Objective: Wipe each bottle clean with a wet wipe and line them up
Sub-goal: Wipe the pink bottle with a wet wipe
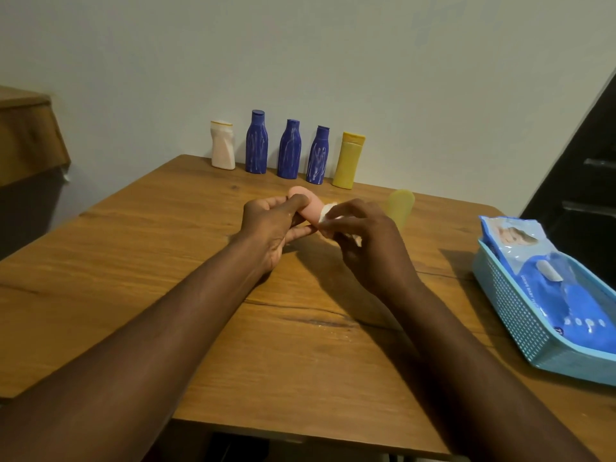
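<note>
Gripping a smooth peach-pink bottle [305, 203] in my left hand [270, 228] - thumb curled over its rounded end, fingers underneath. It is held just above the middle of the table [133, 255], lying roughly sideways. My right hand [370, 241] pinches a small crumpled white wet wipe [326, 211] against the bottle's right part, fingers bent around the wipe.

Far edge of the table, by the plain wall, has five bottles upright in a row with small gaps:
- white bottle [222, 146], leftmost, matte, with a waisted, skewed shape
- first blue bottle [256, 143], tallest, with sloped shoulders and a flat cap
- second blue bottle [289, 150], same shape
- third blue bottle [318, 156], same shape; all three carry whitish streaks
- yellow bottle [348, 161], rightmost, straight-sided with a squarish cap

A pale yellow bottle [401, 205] with a rounded top sits apart from the row, just behind my right hand and partly hidden by it, so I cannot tell how it rests.

At the table's right edge is a light-blue plastic basket [520, 315] with perforated walls. A glossy blue-and-white soft wipes pack [533, 261] lies in it, with a white flap on top.

The table is brown wood - visible grain, with a dark crack line across the middle.
</note>
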`<state>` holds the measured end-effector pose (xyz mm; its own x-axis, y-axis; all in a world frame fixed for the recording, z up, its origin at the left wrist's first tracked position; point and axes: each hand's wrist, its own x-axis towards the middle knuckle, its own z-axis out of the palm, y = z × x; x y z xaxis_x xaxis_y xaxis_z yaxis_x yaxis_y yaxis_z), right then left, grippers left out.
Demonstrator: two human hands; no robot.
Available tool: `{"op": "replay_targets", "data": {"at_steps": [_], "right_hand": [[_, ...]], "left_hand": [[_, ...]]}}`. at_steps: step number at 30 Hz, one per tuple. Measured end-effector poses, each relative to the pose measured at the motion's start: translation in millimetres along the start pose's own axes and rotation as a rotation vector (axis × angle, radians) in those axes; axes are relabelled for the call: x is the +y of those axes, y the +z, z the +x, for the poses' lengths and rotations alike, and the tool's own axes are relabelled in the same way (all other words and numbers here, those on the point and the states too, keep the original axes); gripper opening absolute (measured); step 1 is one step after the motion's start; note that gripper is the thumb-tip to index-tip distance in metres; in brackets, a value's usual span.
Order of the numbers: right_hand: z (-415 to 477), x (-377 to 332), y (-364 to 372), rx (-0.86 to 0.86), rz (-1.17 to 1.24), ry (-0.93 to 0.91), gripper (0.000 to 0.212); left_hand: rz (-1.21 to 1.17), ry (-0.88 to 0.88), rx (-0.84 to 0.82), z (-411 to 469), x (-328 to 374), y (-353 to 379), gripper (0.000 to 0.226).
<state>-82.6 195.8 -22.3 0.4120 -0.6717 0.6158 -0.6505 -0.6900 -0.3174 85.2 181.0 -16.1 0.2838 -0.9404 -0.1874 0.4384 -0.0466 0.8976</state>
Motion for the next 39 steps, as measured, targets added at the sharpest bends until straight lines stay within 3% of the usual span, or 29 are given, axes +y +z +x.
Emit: {"op": "replay_targets", "data": {"at_steps": [2, 4, 8, 14, 19, 22, 25, 28, 34, 39], "right_hand": [[0, -3, 2, -0.003, -0.073, -0.051, 0.03], [0, -2, 4, 0.03, 0.019, -0.002, 0.03], [1, 3, 4, 0.121, 0.336, 0.27, 0.023], [0, 1, 1, 0.116, 0.745, 0.576, 0.024], [5, -7, -7, 0.114, 1.273, 0.96, 0.016], [6, -7, -9, 0.106, 1.514, 1.042, 0.022], [5, -6, -10, 0.108, 1.599, 1.067, 0.022], [5, -2, -8, 0.162, 1.49, 1.017, 0.018], [1, 6, 1, 0.221, 0.621, 0.5, 0.021], [2, 4, 6, 0.242, 0.572, 0.377, 0.021]], "left_hand": [[0.01, 0.012, 0.01, -1, -1, 1, 0.042], [-0.012, 0.016, -0.005, -3, 1, 2, 0.042], [-0.04, 0.032, -0.034, -6, 1, 3, 0.038], [-0.046, 0.059, -0.081, -7, -2, 8, 0.023], [-0.025, 0.154, -0.123, -10, -2, 11, 0.039], [0.031, 0.205, -0.146, -9, -3, 10, 0.045], [0.08, 0.249, -0.176, -9, -4, 11, 0.05], [0.066, 0.254, -0.177, -11, -3, 11, 0.052], [0.04, 0.2, -0.148, -8, -4, 8, 0.049], [0.106, 0.104, -0.261, -11, -6, 8, 0.038]]}}
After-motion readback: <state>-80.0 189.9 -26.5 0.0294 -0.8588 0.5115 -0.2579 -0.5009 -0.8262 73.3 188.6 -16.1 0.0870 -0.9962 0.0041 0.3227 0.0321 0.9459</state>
